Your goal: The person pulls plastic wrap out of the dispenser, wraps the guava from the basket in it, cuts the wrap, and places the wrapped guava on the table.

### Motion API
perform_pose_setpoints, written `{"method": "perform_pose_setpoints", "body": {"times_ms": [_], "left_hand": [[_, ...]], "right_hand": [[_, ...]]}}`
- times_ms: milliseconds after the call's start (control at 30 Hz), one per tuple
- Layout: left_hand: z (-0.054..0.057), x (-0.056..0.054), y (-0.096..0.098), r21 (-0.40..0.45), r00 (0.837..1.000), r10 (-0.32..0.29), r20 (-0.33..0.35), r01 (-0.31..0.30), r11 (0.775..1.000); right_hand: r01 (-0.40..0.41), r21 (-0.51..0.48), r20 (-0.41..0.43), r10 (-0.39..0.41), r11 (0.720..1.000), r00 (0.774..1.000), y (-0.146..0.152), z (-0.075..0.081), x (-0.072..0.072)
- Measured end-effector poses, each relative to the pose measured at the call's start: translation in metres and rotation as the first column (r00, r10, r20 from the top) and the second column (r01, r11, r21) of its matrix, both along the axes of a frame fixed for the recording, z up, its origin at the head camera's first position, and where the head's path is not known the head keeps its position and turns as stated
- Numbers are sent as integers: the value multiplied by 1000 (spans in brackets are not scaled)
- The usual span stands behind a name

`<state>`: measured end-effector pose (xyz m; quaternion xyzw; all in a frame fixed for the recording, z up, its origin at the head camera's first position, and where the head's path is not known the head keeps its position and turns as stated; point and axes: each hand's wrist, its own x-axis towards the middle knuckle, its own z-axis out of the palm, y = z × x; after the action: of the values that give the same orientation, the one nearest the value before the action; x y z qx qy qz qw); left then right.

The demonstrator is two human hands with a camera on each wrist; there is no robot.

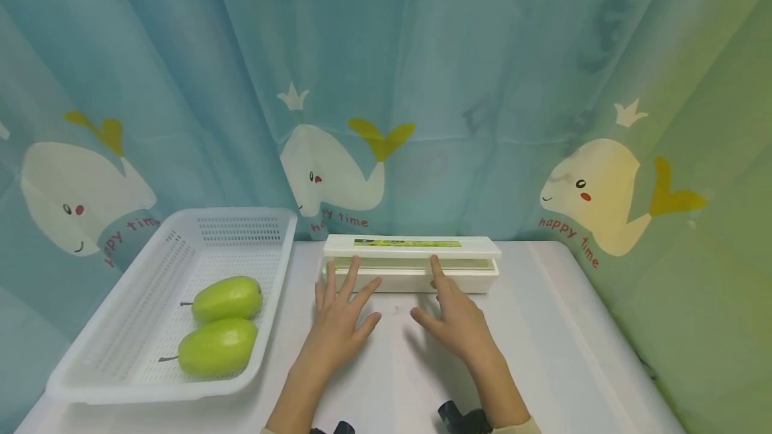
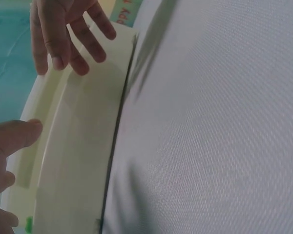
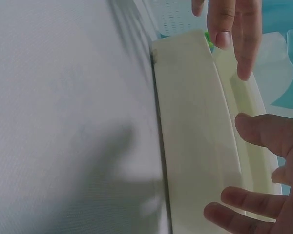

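A long white box [image 1: 410,281], which looks like a cling film dispenser, sits at the back of the table. Its lid [image 1: 476,246], with a green label, is tilted up and leaves a gap along the front. My left hand [image 1: 339,323] is spread over the box's left end, fingertips at the lid's front edge. My right hand [image 1: 461,320] reaches toward the right half, its index fingertip at the lid edge and the thumb apart. Nothing is held in either hand. In the right wrist view, the right hand's fingers [image 3: 254,202] overlap the box front [image 3: 195,126].
A white plastic basket [image 1: 274,313] stands on the left with two green pear-like fruits [image 1: 218,347] in it. The white table [image 1: 573,353] reaches back to a blue-green curtain [image 1: 470,86] printed with whales, which also hangs along the right side.
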<state>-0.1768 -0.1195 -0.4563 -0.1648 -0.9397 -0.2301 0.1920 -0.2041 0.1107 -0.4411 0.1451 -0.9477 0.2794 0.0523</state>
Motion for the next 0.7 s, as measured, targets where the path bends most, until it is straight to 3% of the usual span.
{"method": "perform_pose_setpoints", "body": {"times_ms": [100,200,400,533,700], "left_hand": [[1,0,0,-1,1000,2,8,-2,1000],[0,0,0,-6,1000,6,12,-6,1000],[-2,-1,-3,-7,1000,18,15,-18,1000],[-2,-2,-3,1,1000,9,20,-9,1000],[-3,-2,-2,2,1000,3,17,-3,1000]], "right_hand": [[7,-12,-23,-7,1000,1000,0,0,0],[7,-35,-104,-11,999,995,1,0,-1],[-38,-87,-294,11,996,956,-2,1,-6],[-51,-103,-332,14,993,943,-4,3,-7],[-43,-90,-318,12,995,948,-3,3,-6]]}}
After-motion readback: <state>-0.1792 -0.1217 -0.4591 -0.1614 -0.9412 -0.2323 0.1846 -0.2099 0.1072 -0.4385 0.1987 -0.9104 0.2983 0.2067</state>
